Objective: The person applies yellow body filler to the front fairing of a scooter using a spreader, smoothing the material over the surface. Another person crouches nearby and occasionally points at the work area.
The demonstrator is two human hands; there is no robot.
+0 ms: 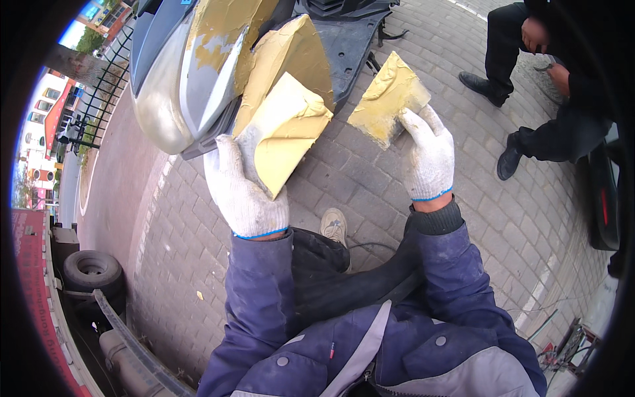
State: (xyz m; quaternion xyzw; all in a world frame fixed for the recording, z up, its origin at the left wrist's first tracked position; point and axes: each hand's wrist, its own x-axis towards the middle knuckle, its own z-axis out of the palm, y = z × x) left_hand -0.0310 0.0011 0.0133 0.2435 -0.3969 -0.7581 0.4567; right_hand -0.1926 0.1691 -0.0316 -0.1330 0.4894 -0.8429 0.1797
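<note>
My left hand (246,198), in a white knit glove, is closed on a flat putty board (289,126) that carries a thick fold of yellow putty. In my right hand (428,159), gloved the same way, a flat putty spreader (390,99) is gripped by its lower right corner. Yellow putty coats most of the spreader's face. The two tools are apart. Just beyond the board stands a scooter (221,73), its front panels smeared with yellow putty (311,63). Part of the coated panel is hidden behind the board.
A person in dark trousers (503,56) sits at the right, shoes on the grey brick paving (370,178). A vehicle with a spare wheel (94,270) stands at the left. Beyond it runs a black fence (109,86). My shoe (334,228) is below the tools. Tools or scraps (572,347) lie at lower right.
</note>
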